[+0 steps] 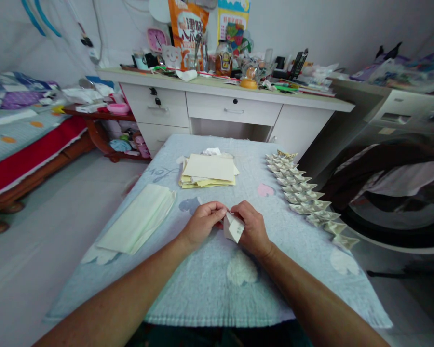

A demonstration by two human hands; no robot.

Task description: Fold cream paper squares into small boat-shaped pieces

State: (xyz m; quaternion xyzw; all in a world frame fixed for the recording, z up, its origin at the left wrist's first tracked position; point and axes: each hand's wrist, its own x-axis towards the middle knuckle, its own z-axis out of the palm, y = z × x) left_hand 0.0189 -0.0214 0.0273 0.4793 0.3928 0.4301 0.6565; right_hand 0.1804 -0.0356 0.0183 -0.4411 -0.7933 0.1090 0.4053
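Both my hands come together over the near middle of the cloth-covered table (188, 289). Between them is a small piece of folded paper (233, 228), pale with some print on it. My left hand (207, 218) pinches its upper left corner between thumb and finger. Around its right side my right hand (252, 226) is closed, with the fingertips partly hidden behind the paper. A stack of cream and yellow paper sheets (210, 167) lies beyond my hands. To the left rests a pile of long pale paper sheets (139, 219). Along the right edge stand rows of folded paper boats (300, 188).
A white desk (235, 99) crowded with jars, a clock and bags stands behind the table. At the right is a washing machine (394, 115) with its round door open and clothes hanging out. A bed (32, 130) is at the left.
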